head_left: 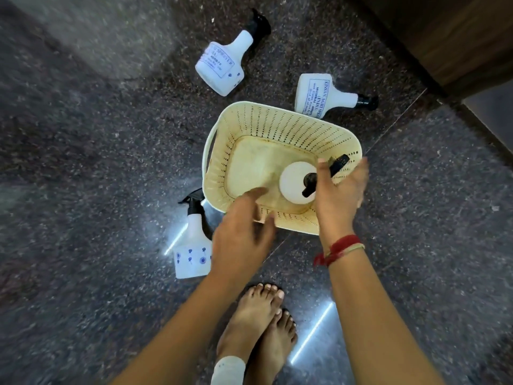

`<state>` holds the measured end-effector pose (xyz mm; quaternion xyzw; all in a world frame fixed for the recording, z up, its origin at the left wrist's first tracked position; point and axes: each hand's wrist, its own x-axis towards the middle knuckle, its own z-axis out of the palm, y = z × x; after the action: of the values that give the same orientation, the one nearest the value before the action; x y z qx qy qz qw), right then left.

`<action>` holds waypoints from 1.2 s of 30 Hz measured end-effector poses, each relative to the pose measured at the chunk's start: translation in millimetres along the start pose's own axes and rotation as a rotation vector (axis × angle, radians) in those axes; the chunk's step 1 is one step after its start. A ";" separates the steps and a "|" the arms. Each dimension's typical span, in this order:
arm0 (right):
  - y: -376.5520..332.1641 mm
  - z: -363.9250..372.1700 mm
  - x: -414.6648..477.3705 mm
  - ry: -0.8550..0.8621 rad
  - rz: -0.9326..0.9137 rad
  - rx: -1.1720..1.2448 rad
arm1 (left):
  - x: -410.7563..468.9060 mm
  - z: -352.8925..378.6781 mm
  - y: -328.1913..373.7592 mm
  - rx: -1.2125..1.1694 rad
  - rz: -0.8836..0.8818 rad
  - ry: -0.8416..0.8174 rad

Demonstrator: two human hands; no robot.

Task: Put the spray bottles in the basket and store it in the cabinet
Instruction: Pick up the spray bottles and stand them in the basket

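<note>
A white spray bottle (295, 182) stands upright inside the cream perforated basket (277, 126), near its right wall, seen from above with its black trigger head pointing toward the rim. The right hand (340, 195) is over that trigger head, fingers (323, 173) loosely curled around it; whether they actually press on it or have let go I cannot tell. The left hand (243, 237) hovers over the basket's near rim, fingers spread and holding nothing. The basket sits on the dark speckled stone floor (97, 162). Three more white bottles lie on the floor around it: one just left of the basket (193, 245), one beyond it (222, 62), and one at its far right corner (324, 95). A red thread band (337, 250) circles the right wrist. Bare feet (258, 323) show below.
</note>
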<state>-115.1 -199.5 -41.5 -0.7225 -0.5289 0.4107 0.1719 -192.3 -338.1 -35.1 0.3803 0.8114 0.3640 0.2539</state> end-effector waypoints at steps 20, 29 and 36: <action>10.0 61.2 -69.6 -0.193 -0.723 -0.671 | 2.5 -5.7 -152.1 0.231 -0.995 -0.328; -9.8 61.2 -73.8 -0.172 -0.643 -0.560 | -6.8 -68.7 -116.4 0.389 -0.794 -0.073; -61.3 45.6 -89.8 -0.102 -0.593 -0.075 | 37.4 -78.3 -98.2 0.566 0.037 0.548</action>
<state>-197.9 -265.9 9.9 -0.5207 -0.7395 0.3587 0.2309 -310.4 -383.0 -69.6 0.3384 0.9105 0.2186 -0.0935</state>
